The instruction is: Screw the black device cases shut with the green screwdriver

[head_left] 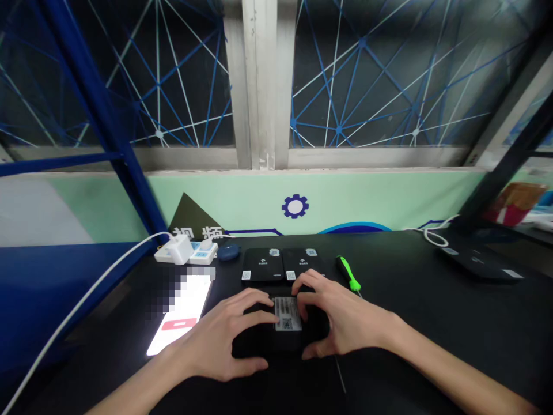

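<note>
Head view: left hand (pixel 231 334) and right hand (pixel 341 317), thumbs spread from fingers, touch a labelled black device (pixel 287 342).

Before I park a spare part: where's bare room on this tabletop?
Most room: black tabletop between green-and-black screwdriver, right forearm and far-right flat black box. Crowded: centre, where left hand and right hand flank the silver-labelled black box; left, with white-lit phone and white power strip.

I count one left hand (pixel 233 331), one right hand (pixel 345 314), four flat black boxes (pixel 288 314) (pixel 261 265) (pixel 302 260) (pixel 479 265), one lit phone (pixel 190 302), one green-and-black screwdriver (pixel 348 274), one white power strip (pixel 205 255), one blue case (pixel 228 252) and one gear emblem (pixel 295 206)
</note>
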A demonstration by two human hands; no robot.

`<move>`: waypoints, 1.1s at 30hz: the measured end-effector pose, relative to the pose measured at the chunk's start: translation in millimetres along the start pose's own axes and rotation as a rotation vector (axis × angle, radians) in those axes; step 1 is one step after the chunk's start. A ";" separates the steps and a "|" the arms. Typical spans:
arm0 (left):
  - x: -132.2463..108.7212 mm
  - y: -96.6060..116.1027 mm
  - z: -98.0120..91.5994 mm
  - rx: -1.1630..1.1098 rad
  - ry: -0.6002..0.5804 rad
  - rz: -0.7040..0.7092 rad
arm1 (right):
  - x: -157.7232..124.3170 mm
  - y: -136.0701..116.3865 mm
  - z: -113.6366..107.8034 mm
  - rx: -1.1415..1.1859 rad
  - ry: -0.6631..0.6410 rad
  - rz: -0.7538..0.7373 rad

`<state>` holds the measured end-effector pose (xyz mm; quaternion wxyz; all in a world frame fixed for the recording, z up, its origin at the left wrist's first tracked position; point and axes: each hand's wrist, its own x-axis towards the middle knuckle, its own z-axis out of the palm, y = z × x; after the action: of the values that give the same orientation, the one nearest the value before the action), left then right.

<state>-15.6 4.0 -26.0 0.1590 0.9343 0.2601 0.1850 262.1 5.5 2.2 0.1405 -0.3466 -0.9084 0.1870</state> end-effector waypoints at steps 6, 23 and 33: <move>-1.7 1.1 2.5 0.044 -0.020 -0.137 | -3.2 1.9 3.7 0.024 -0.015 0.060; 3.3 7.6 6.2 -0.039 -0.035 -0.280 | -0.9 -2.3 8.4 0.074 0.060 0.074; 3.2 9.0 4.5 0.034 -0.055 -0.286 | -0.6 -2.3 8.7 0.091 0.064 0.078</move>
<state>-7.3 -2.5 -25.6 0.1750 0.8948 0.3894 0.1305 257.9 1.5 -4.6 0.1776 -0.3806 -0.8798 0.2224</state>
